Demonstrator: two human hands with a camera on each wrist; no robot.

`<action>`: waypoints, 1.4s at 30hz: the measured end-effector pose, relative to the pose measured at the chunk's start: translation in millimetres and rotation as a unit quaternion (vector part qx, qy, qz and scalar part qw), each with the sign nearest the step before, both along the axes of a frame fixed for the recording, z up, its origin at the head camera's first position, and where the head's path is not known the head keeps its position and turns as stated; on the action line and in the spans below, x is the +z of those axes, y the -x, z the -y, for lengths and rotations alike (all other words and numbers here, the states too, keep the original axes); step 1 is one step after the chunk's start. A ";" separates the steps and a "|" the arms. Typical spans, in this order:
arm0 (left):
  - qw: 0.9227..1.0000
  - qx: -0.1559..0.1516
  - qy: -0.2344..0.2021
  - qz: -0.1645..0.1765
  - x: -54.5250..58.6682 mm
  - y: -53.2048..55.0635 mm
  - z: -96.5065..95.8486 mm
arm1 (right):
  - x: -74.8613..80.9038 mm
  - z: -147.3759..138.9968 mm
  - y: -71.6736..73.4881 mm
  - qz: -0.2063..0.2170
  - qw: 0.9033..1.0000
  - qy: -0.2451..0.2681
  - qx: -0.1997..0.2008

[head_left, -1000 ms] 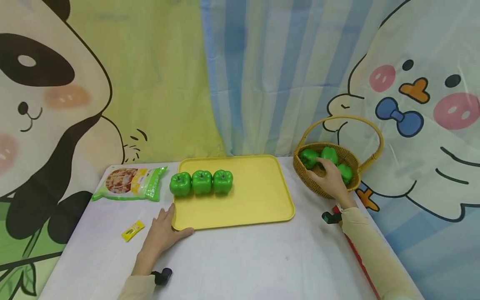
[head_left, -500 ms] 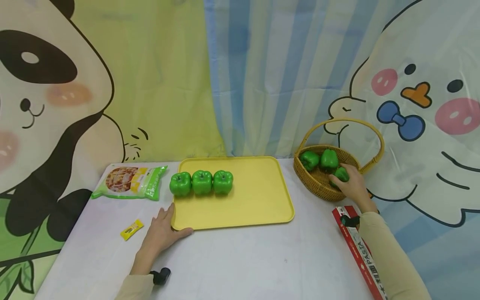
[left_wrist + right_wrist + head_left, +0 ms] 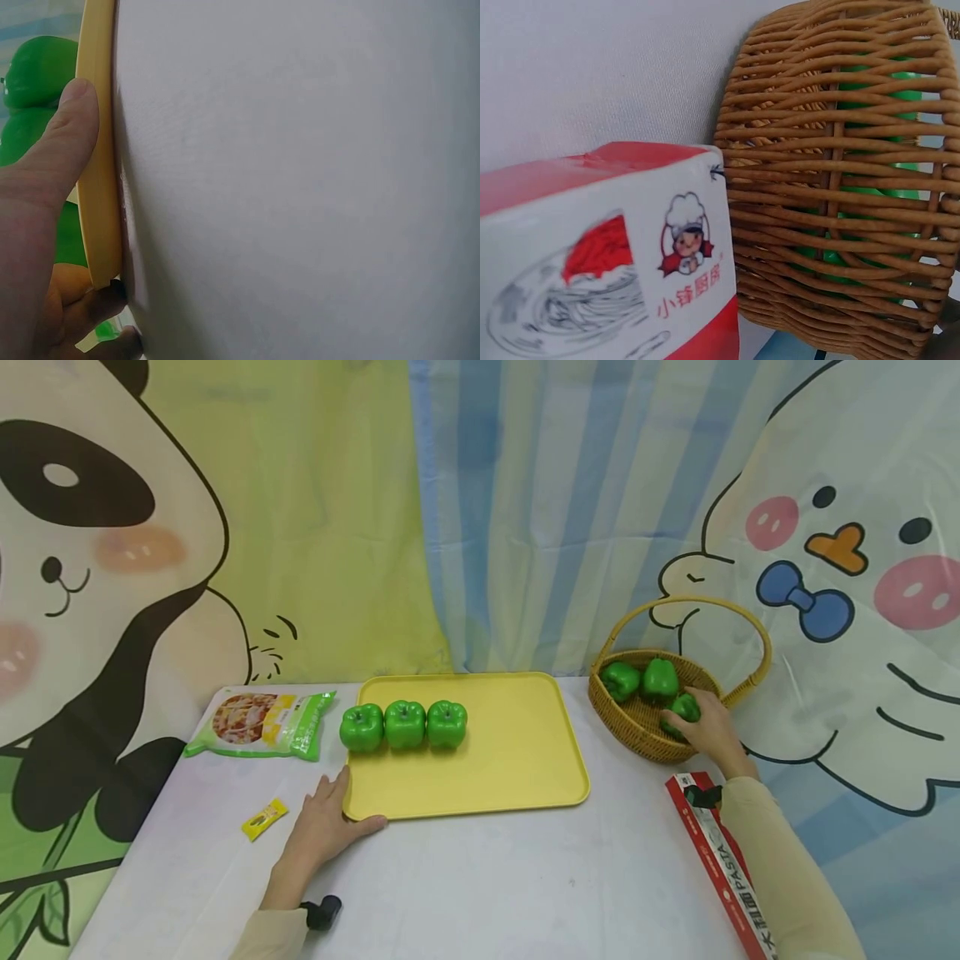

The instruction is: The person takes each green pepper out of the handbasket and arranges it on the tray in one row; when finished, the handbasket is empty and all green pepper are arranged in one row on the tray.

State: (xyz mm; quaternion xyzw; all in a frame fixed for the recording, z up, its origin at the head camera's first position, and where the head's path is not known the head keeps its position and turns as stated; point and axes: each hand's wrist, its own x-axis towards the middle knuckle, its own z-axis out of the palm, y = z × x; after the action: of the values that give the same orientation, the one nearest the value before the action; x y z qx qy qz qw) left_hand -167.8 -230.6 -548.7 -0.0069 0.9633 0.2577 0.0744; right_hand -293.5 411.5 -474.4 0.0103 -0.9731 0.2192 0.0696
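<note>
My right hand (image 3: 708,724) reaches into the wicker basket (image 3: 628,727) and grips a green bell pepper (image 3: 685,710) by its sides. Two more green peppers (image 3: 659,679) lie at the back of that basket. My left hand (image 3: 324,822) rests at the near left corner of a yellow tray (image 3: 517,743). Its thumb (image 3: 75,124) lies straight along the tray's front rim in the left wrist view, the other fingers at the left side. Three green peppers (image 3: 404,724) stand in a row on the tray's left part. From the right wrist, basket weave hides the held pepper.
A red and white pasta box (image 3: 720,860) lies under my right forearm, near the basket. Left of the tray are a green and white food bag (image 3: 258,725) and a small yellow packet (image 3: 264,819). A printed curtain (image 3: 517,527) hangs behind the table.
My right hand has moved from the basket's left pepper to the right one and taken hold of it. The pasta box shows more. My left hand stays at the tray corner.
</note>
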 end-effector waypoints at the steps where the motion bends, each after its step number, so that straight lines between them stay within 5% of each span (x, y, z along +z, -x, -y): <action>1: 1.000 0.000 0.001 0.000 0.1 0.1 -0.1 | -0.9 -1.3 0.8 0.001 1.000 -0.001 0.001; 13: 1.000 -0.004 0.001 -0.013 0.5 -0.4 0.2 | -6.5 -7.9 11.5 0.016 1.000 0.003 0.016; 26: 1.000 0.002 -0.003 -0.010 -1.5 0.2 0.1 | -3.8 -7.0 15.1 0.082 0.996 -0.030 0.022; 42: 1.000 0.002 -0.004 -0.003 -3.5 0.2 0.7 | -4.4 -10.0 14.8 0.065 0.996 -0.047 0.028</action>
State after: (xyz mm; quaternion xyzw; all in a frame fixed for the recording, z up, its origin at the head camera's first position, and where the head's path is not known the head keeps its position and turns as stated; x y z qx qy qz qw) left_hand -167.9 -231.3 -552.3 -0.0079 0.9626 0.2615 0.0706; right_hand -308.3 421.5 -478.8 0.0268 -0.9841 0.1753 -0.0007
